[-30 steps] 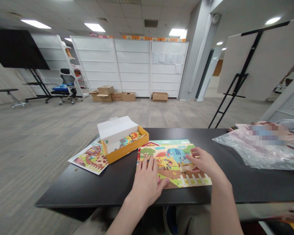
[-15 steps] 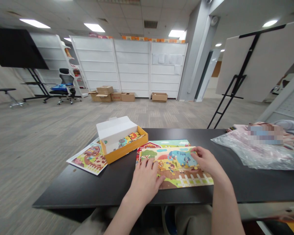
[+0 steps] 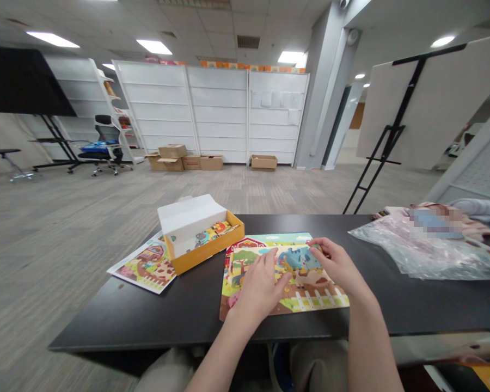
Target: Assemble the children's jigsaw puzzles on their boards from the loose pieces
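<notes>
The farm puzzle board (image 3: 310, 288) lies near the front edge of the black table (image 3: 167, 310), skewed a little on top of a second board (image 3: 286, 238) whose barn and sky show past its far edge. The left hand (image 3: 261, 286) rests flat on the top board's left half, palm down and fingers spread, gripping nothing. The right hand (image 3: 337, 267) sits at the board's far right part with its fingers curled and their tips drawn together on the picture. I cannot tell whether they pinch a loose piece or only press the surface.

The work seems to be on the board's face. It calls for even, flat pressure from the left palm so the top board does not slide on the one beneath, and a light, straight-down touch from the right fingertips.

Just left of the board stands an open yellow box (image 3: 212, 251) with coloured pieces inside, and further left lies a printed farm sheet (image 3: 145, 267). Well to the board's right is a crinkled plastic bag (image 3: 433, 256).
</notes>
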Demonstrator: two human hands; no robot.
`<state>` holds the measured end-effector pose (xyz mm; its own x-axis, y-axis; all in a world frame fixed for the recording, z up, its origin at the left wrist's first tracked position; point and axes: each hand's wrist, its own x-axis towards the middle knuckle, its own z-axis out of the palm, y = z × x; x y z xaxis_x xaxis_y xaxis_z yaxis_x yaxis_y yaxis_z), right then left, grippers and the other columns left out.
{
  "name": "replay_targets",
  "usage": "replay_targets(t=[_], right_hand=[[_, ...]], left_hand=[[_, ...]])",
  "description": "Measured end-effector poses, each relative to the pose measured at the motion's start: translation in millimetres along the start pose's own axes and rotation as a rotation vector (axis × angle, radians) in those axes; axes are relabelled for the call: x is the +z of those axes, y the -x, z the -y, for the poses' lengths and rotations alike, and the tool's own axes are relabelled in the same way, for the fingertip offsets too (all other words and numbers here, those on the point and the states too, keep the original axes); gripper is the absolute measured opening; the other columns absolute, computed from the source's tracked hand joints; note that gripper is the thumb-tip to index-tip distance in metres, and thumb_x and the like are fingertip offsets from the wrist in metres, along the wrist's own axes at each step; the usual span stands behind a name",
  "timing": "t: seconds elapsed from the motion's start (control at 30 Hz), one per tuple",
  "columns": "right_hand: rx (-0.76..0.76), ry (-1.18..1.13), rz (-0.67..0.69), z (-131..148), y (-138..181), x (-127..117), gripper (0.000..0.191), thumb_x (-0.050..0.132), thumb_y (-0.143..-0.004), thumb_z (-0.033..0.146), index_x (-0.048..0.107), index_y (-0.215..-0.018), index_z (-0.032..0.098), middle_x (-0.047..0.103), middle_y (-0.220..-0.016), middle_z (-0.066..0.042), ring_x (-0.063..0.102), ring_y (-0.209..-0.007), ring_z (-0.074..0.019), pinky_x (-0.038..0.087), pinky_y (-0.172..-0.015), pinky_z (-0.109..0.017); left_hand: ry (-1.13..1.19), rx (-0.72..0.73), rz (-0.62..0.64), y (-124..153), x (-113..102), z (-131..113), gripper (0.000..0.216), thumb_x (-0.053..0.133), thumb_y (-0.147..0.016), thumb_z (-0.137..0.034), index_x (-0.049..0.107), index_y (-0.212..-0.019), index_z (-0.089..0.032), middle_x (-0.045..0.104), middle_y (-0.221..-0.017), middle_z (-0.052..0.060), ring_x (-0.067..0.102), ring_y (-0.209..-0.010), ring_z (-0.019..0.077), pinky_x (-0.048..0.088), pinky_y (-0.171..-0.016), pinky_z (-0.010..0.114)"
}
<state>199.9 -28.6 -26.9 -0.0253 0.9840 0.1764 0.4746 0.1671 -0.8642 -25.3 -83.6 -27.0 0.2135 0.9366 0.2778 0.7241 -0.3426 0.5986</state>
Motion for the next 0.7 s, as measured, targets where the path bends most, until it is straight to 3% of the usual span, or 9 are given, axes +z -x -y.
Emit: replay_targets(t=[0.13,0.27,0.37,0.53,0.7], right_hand=[[-0.055,-0.08,0.011,11,4,2,0.036,0.061,-0.085,0.05,0.063,-0.101,0.019,0.061,-0.071,0.001,0.057,-0.063,-0.0159,0.045,-0.058,-0.026],[-0.056,-0.13,0.0,11,5,0,0.04,0.062,-0.085,0.053,0.063,-0.103,0.018,0.065,-0.075,-0.002,0.059,-0.066,-0.0166,0.047,-0.06,-0.027],[-0.019,-0.157,-0.069,6,3,-1,0.043,0.063,-0.083,0.054,0.062,-0.105,0.017,0.065,-0.073,-0.001,0.06,-0.064,-0.0165,0.048,-0.058,-0.027],[0.044,-0.257,-0.105,14,3,8,0.048,0.068,-0.077,0.057,0.059,-0.105,0.019,0.062,-0.065,0.003,0.058,-0.058,-0.0153,0.046,-0.049,-0.024],[0.042,-0.323,0.113,35,8,30,0.043,0.068,-0.079,0.056,0.064,-0.103,0.02,0.068,-0.075,-0.001,0.061,-0.063,-0.0151,0.044,-0.046,-0.021]], left_hand=[[0.143,0.001,-0.018,-19,12,-2,0.057,0.062,-0.091,-0.031,0.043,-0.142,-0.017,0.061,-0.136,0.015,0.058,-0.124,0.0302,0.045,-0.104,0.044],[0.299,0.008,-0.054,-29,18,-2,0.026,0.06,-0.088,-0.018,0.061,-0.113,-0.022,0.071,-0.109,0.006,0.067,-0.099,0.0232,0.051,-0.091,0.038],[0.536,-0.007,-0.047,-29,14,-1,0.01,0.058,-0.087,-0.018,0.061,-0.096,-0.021,0.069,-0.093,0.002,0.065,-0.082,0.0175,0.052,-0.078,0.031],[0.953,-0.117,0.04,-24,1,4,0.028,0.073,-0.08,-0.032,0.06,-0.099,-0.017,0.065,-0.092,0.003,0.064,-0.076,0.0145,0.052,-0.067,0.025],[0.899,-0.178,0.018,-17,-3,13,0.033,0.076,-0.076,-0.039,0.062,-0.097,-0.018,0.066,-0.098,0.005,0.065,-0.078,0.0153,0.052,-0.063,0.025]])
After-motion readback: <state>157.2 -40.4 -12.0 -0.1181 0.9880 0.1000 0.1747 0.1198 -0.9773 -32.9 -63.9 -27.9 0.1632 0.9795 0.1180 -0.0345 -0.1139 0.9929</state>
